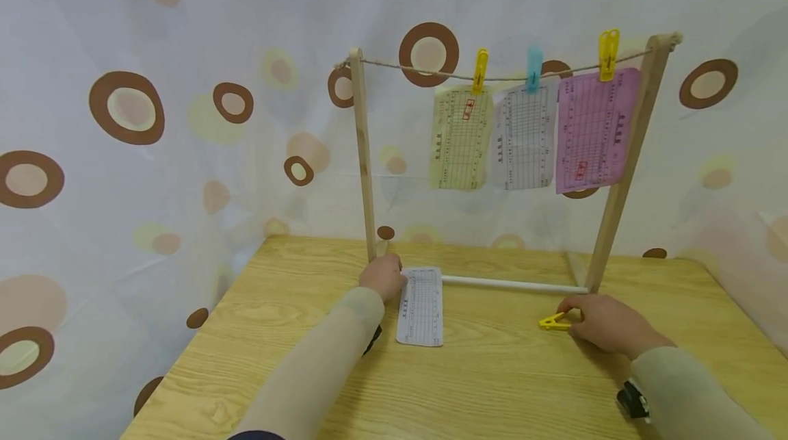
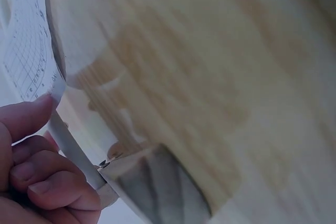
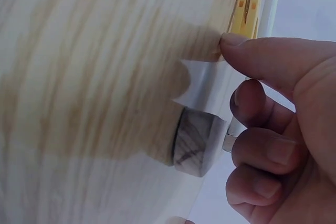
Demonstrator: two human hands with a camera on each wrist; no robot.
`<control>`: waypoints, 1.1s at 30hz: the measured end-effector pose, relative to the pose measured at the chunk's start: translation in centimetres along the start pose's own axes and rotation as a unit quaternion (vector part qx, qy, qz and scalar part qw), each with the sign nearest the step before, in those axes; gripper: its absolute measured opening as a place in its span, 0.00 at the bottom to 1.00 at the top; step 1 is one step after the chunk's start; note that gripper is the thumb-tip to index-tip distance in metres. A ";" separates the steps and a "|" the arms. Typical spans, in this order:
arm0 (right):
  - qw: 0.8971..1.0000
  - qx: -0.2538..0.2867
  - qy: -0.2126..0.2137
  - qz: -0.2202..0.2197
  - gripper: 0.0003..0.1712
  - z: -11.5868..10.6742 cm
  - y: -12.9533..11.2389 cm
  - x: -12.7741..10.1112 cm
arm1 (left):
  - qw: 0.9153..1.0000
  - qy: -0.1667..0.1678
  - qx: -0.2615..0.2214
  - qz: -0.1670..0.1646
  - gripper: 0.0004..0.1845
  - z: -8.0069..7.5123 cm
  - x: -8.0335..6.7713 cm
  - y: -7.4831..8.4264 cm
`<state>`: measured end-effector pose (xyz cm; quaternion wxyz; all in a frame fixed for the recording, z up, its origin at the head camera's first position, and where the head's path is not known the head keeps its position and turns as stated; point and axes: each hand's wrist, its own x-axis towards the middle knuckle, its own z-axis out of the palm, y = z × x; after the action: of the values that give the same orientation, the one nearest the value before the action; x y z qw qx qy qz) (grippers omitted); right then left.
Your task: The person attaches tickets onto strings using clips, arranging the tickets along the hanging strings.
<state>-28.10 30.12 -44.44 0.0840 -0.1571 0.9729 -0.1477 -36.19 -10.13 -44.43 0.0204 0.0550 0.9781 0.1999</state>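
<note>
My left hand (image 1: 384, 276) pinches the upper left edge of a white printed form (image 1: 421, 310), which lies over the white bar near the frame's left post. In the left wrist view the thumb presses on the corner of the form (image 2: 29, 45), the other fingers curled below. At the right post's foot, my right hand (image 1: 606, 322) pinches a yellow clothespin (image 1: 553, 321) by its handle end, close over the table. The right wrist view shows the thumb on the end of this clothespin (image 3: 247, 11), with the other fingers curled.
A wooden frame (image 1: 363, 159) carries a string (image 1: 406, 68) between its posts. From it hang a yellow form (image 1: 462, 146), a white form (image 1: 525, 142) and a pink form (image 1: 594, 132), held by yellow and blue clothespins (image 1: 534, 69). A white bar (image 1: 517, 283) joins the posts low over the wooden table (image 1: 492, 378).
</note>
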 end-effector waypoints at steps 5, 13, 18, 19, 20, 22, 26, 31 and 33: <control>1.000 -0.002 0.004 -0.002 0.19 -0.3 -0.2 -0.2 | 1.000 0.008 0.006 0.005 0.10 0.0 -0.1 0.3; 1.000 -0.008 0.012 -0.006 0.19 -0.7 -0.4 -0.3 | 0.999 0.044 0.000 0.018 0.05 -0.1 0.3 0.4; 1.000 -0.002 0.013 -0.016 0.18 -0.4 -0.6 -0.3 | 0.999 0.035 -0.017 0.029 0.04 0.0 0.6 0.0; 1.000 0.005 0.013 -0.016 0.18 -0.4 -0.7 -0.4 | 0.999 0.032 -0.020 0.031 0.05 0.0 0.6 -0.1; 1.000 0.015 0.013 -0.014 0.18 -0.3 -0.7 -0.4 | 0.999 0.030 -0.023 0.032 0.05 0.0 0.6 -0.1; 0.999 0.039 0.015 -0.008 0.19 -0.3 -0.8 -0.5 | 0.998 0.029 -0.026 0.038 0.05 -0.2 0.6 -0.2; 0.996 0.082 0.023 -0.011 0.19 -0.3 -1.1 -0.6 | 0.998 0.024 -0.029 0.055 0.05 -0.5 0.4 -0.4; 0.993 0.111 0.027 -0.022 0.18 -0.2 -1.6 -0.4 | 0.998 0.009 -0.031 0.062 0.08 -0.8 -0.4 -0.5; 0.992 0.122 0.032 -0.025 0.19 -0.3 -1.9 -0.3 | 0.997 0.008 -0.034 0.068 0.08 -0.9 -0.7 -0.4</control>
<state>-27.36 28.59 -43.56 0.0675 -0.1647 0.9457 -0.2721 -35.62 -10.92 -43.76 0.0012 0.1194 0.9648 0.2345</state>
